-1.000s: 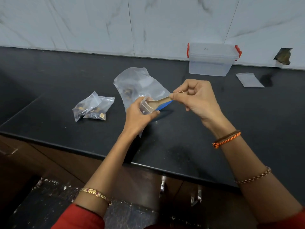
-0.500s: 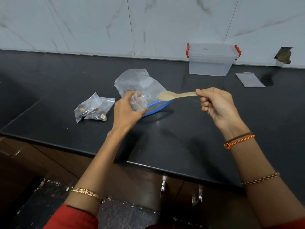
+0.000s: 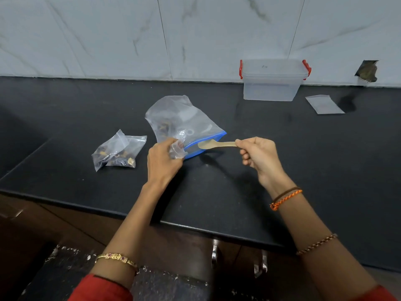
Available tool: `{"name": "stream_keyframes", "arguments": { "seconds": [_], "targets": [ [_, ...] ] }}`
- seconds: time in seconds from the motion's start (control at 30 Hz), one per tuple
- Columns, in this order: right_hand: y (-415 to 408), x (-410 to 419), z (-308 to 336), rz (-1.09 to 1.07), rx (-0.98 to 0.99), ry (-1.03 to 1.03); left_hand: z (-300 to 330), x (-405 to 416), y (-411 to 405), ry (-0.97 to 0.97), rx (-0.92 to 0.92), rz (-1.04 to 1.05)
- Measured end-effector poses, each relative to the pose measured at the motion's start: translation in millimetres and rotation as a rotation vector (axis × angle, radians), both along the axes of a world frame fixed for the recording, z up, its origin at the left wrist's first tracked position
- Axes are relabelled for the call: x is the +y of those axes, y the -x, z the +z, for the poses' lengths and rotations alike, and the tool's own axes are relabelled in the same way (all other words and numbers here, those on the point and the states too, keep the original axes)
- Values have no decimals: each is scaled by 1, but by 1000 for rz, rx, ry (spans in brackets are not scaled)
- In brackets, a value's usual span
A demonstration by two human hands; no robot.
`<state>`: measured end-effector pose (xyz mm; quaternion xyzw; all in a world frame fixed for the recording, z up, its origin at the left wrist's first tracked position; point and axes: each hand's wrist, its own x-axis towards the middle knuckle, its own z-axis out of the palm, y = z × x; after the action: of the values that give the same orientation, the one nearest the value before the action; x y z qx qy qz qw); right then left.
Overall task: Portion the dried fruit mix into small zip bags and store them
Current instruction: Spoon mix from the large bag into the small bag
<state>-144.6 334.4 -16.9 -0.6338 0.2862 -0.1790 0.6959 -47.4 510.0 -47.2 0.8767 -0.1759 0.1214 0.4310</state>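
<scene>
The left hand is closed around a small clear bag, pinching it at the mouth of the big bag. The right hand is closed on the handle of a wooden spoon, thumb and forefinger gripping the end. The spoon bowl sits at the blue zip edge of the big bag, at its opening. Whether the bowl carries any fruit cannot be told.

The big bag lies on the black counter, mouth toward the person, crumpled upward at the far end. Dark fruit pieces show through its plastic near the left side.

2 filled bags lie together on the counter to the left of the left hand, touching each other, with dark and tan pieces visible inside.

A clear box with red clips stands at the back against the tiled wall, lid on. A flat empty bag lies just right of the box.

Both wrists carry bracelets; red sleeves show at the bottom edge.
</scene>
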Motion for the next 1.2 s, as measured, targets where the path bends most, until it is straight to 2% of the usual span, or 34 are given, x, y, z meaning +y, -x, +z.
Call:
{"name": "stream_keyframes", "arguments": {
  "seconds": [0.17, 0.27, 0.37, 0.47, 0.57, 0.63, 0.77, 0.93, 1.07, 1.2],
  "targets": [
    [-17, 30, -12, -15, 6, 184, 3, 6, 3, 182, 86, 45],
    [-27, 46, -13, -38, 23, 463, 5, 11, 1, 404, 199, 113],
    [-30, 57, -11, -4, 64, 733, 11, 12, 3, 623, 215, 202],
    [-30, 61, -14, 3, 83, 903, 13, 12, 3, 680, 194, 202],
    [-30, 57, -16, -30, 147, 1005, 11, 10, 2, 653, 216, 135],
    [-30, 55, -14, -37, 146, 1024, 9, 7, 1, 619, 231, 101],
    [-32, 64, -9, 64, 23, 992, 14, 4, -1, 629, 247, 53],
    [-51, 79, -8, 97, 32, 994, 17, 9, -8, 581, 233, -7],
    [-66, 86, -10, 85, 101, 987, 19, 9, -11, 642, 269, -35],
    [-69, 92, -14, 99, 57, 877, 19, 8, -12, 657, 273, -38]
  ]
}}
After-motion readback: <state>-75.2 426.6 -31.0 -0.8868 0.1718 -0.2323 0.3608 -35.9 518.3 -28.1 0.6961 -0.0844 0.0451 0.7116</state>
